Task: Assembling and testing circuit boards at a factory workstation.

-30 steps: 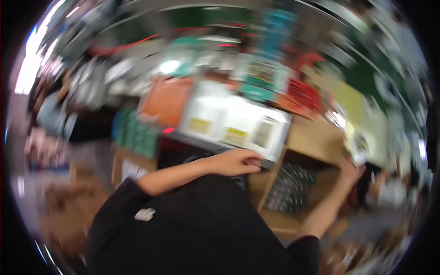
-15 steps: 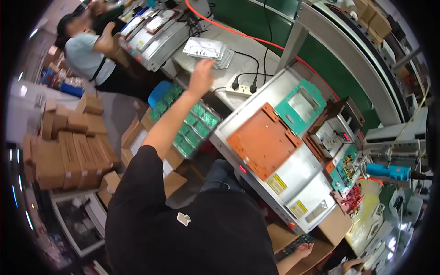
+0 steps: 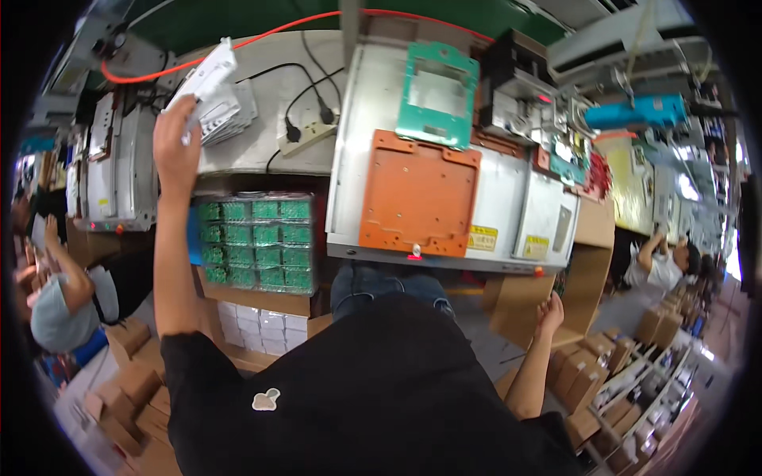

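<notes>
My left hand (image 3: 178,136) is closed on the edge of a thin white panel (image 3: 210,71). That panel is tilted up over a stack of similar white panels (image 3: 238,113) on the bench. My right hand (image 3: 549,313) is low on the right, beside an open cardboard box (image 3: 516,305). Its fingers are curled; whether they hold anything is too small to make out. A dark green strip, perhaps a circuit board (image 3: 560,282), shows at the box just above those fingers. In front of me an orange fixture plate (image 3: 421,194) lies on a white machine, with a teal frame (image 3: 436,95) behind it.
Clear trays of green circuit boards (image 3: 258,244) sit on a carton to the left, below the bench. A power strip (image 3: 308,140) with black plugs lies between panels and machine. A blue cylindrical tool (image 3: 635,113) hangs at the right. Other people work at both sides.
The view has swung round. My left hand, before reaching just over the panel stack with nothing visible in it, now grips a lifted white panel. My right hand stays by the cardboard box.
</notes>
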Motion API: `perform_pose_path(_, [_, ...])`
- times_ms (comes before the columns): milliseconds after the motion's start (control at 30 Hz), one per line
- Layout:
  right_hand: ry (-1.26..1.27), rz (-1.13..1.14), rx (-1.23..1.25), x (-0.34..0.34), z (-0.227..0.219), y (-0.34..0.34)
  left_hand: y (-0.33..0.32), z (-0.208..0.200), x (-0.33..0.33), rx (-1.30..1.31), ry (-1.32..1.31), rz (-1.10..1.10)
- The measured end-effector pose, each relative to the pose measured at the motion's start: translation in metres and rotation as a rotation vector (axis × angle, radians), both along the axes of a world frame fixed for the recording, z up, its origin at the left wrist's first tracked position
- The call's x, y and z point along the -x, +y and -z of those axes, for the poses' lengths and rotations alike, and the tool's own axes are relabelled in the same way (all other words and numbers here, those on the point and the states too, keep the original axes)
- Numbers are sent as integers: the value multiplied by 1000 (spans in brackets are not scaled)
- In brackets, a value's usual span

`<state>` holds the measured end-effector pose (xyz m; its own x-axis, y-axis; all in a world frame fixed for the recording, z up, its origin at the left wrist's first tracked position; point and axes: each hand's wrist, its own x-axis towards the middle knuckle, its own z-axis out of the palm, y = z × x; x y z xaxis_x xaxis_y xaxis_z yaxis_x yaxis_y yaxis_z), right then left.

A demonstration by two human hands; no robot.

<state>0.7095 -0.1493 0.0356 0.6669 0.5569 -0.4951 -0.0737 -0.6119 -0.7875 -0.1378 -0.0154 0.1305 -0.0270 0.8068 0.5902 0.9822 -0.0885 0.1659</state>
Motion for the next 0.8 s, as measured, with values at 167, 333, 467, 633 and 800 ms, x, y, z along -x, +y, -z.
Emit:
perform_pose_path(167, [0,102,-66,60,15,-7,-47,-19,-172,47,-120,512])
perform_pose_path(333, [39,116,-244,99,32,-4,-34,47,-194,479,-177,690])
perform_pose_path(467, [-34,137,-286,114,35,-5,-16,36,-141,724,-170,685])
perform_pose_path(633, [-234,41,-174,77,78,-30,-34,32,-91,787,42,449])
perform_pose_path(800, [-732,-312,58,72,135,-18,-36,24,-77,826,5,374])
